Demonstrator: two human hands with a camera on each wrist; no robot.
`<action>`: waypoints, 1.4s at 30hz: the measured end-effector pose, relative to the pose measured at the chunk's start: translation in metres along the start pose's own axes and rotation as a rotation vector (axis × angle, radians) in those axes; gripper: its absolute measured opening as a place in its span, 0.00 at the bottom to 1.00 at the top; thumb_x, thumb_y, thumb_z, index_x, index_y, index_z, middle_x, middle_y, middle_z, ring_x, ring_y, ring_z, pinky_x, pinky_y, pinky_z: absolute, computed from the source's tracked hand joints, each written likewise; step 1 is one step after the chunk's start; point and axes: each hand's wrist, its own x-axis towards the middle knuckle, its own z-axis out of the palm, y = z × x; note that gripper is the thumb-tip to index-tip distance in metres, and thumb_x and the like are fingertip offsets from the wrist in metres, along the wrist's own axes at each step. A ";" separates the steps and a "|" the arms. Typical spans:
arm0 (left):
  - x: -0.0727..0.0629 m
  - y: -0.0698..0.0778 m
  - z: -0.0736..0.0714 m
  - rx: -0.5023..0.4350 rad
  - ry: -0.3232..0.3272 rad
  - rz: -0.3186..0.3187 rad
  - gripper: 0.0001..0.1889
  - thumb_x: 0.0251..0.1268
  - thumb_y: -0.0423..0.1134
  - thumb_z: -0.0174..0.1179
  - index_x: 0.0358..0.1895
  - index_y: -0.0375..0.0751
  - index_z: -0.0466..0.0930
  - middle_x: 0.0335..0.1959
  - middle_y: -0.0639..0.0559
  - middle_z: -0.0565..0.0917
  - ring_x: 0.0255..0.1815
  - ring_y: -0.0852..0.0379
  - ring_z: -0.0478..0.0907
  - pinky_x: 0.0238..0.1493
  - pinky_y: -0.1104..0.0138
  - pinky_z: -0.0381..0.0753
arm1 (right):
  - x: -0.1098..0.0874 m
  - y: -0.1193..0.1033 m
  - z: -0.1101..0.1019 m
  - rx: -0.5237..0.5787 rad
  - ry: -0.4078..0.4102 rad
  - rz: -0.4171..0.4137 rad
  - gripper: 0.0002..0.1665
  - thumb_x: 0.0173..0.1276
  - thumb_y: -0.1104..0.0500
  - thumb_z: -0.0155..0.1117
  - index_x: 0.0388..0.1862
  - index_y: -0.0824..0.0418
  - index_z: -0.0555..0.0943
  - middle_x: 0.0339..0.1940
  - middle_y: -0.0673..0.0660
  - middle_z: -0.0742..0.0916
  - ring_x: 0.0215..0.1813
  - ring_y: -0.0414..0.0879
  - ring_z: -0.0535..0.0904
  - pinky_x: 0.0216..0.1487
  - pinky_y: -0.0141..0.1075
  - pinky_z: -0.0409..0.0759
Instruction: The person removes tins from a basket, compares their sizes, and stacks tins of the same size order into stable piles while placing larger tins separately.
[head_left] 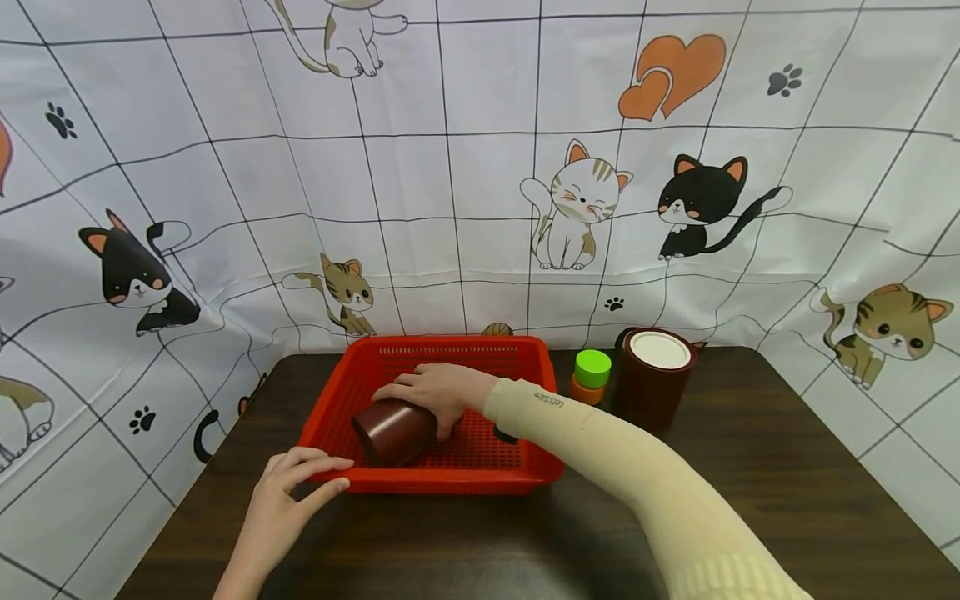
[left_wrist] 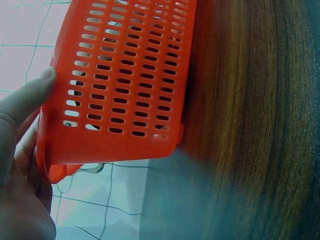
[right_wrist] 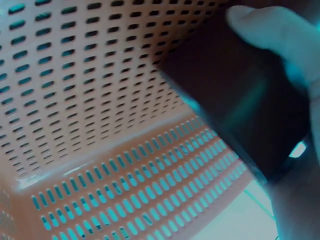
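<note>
A red plastic basket (head_left: 442, 479) with slotted walls stands on the table. My left hand (head_left: 288, 496) holds its front left corner; in the left wrist view the thumb (left_wrist: 31, 97) lies against the rim and the other fingers are on the far side. Inside the basket, my right hand (head_left: 442, 396) grips a dark brown cylindrical container (head_left: 396, 433), which lies tilted with one end toward the lower left. In the right wrist view this container (right_wrist: 235, 95) looks dark and blurred, with the thumb along its side. The palm hides part of it.
Right of the basket stand a small orange jar with a green lid (head_left: 592, 368) and a larger brown canister (head_left: 651, 387) with a white top. A small black thing (head_left: 506, 435) shows beneath the right sleeve. A cat-patterned sheet (head_left: 487, 183) hangs behind the dark wooden table (head_left: 465, 550).
</note>
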 end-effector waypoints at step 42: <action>0.000 -0.003 0.001 0.014 -0.018 -0.011 0.12 0.55 0.46 0.73 0.43 0.67 0.88 0.42 0.67 0.79 0.49 0.74 0.61 0.46 0.66 0.67 | -0.035 0.020 -0.017 0.179 0.157 0.075 0.66 0.50 0.39 0.78 0.80 0.38 0.45 0.72 0.49 0.70 0.67 0.48 0.69 0.65 0.44 0.74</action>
